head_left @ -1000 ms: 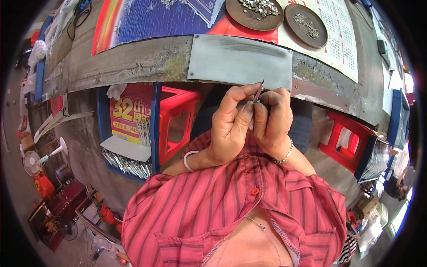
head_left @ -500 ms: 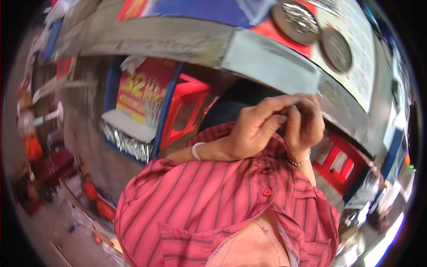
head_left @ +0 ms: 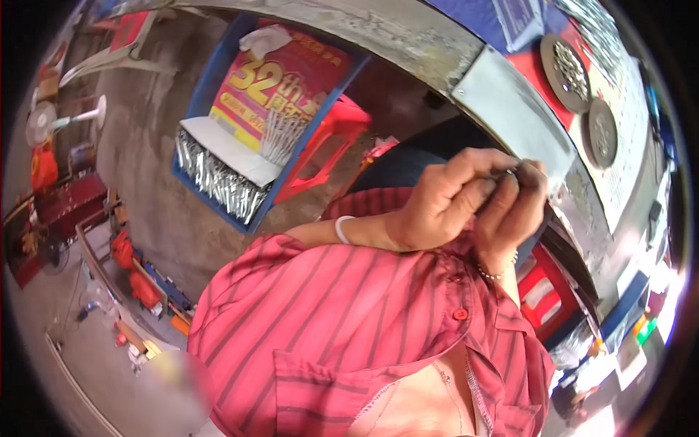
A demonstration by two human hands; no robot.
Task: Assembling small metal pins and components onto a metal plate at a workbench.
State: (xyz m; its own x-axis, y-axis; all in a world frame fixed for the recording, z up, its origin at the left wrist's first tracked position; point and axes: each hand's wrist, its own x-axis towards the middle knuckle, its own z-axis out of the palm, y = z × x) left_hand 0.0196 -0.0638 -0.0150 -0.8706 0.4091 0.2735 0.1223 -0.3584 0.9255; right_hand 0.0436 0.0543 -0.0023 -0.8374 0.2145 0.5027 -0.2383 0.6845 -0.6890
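Note:
My left hand (head_left: 448, 198), with a white band at its wrist, and my right hand (head_left: 518, 207), with a beaded bracelet, meet fingertip to fingertip before my striped red shirt. Both sets of fingers are pinched closed. A tiny shiny bit shows between the fingertips, too small and too covered to name. Close by, at the table edge, lies a pale metal plate (head_left: 515, 109). Beyond it stand two round dark dishes: the larger dish (head_left: 553, 81) holds small silvery parts, and the smaller dish (head_left: 601, 149) holds a few small bits.
Silvery thin pieces (head_left: 593, 33) are heaped at the table's far right. Left of me stands a blue crate (head_left: 273, 193) with bundled metal pieces and a printed yellow-red sheet. Red stools (head_left: 335, 131) sit below the table, and a white fan (head_left: 44, 124) is farther left.
The view has swung, so the table and dishes sit farther right and the blue crate shows more fully. My hands stay pinched together, with fingers slightly shifted.

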